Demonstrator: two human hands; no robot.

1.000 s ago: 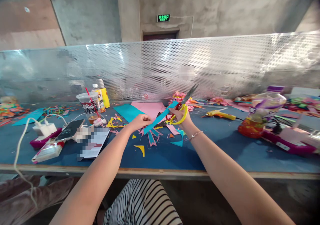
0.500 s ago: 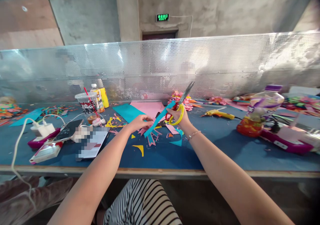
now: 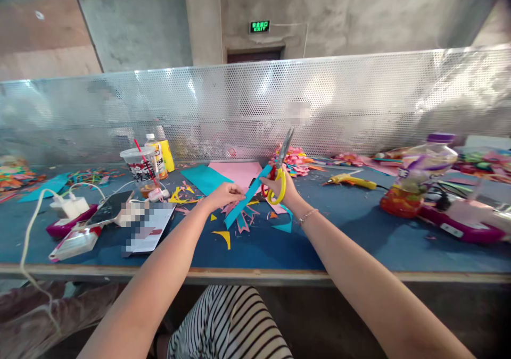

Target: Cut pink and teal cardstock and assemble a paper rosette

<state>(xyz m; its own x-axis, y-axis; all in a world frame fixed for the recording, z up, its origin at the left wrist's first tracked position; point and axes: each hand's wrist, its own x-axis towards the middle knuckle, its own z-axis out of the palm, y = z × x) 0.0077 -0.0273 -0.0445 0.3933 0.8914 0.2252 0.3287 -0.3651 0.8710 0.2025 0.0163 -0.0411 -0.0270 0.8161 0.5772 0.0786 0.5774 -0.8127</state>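
My right hand [image 3: 288,190] grips scissors [image 3: 278,183] with yellow and red handles, the blades pointing up and away and looking closed. Its thumb also presses on a blue paper strip [image 3: 244,203] that slants down to the left. From the other side my left hand [image 3: 225,195] has its fingers pinched together at the strip's edge; the fingertips are partly hidden. Below the hands lie fringed pink paper scraps [image 3: 242,224], a yellow scrap [image 3: 224,239] and a blue offcut [image 3: 284,226]. Behind them rest a blue sheet [image 3: 203,178] and a pink sheet [image 3: 239,173].
On the left stand a cup with a red straw [image 3: 139,168], a bottle [image 3: 158,159], a tablet-like device [image 3: 154,236] and a power strip [image 3: 59,230]. To the right are a yellow glue gun [image 3: 351,182] and a large bottle [image 3: 419,178]. A perforated metal screen [image 3: 239,103] borders the back.
The scissors have turned more upright and shifted slightly left with my right hand. The blue strip now faces the camera more broadly, its lower end a little farther left.
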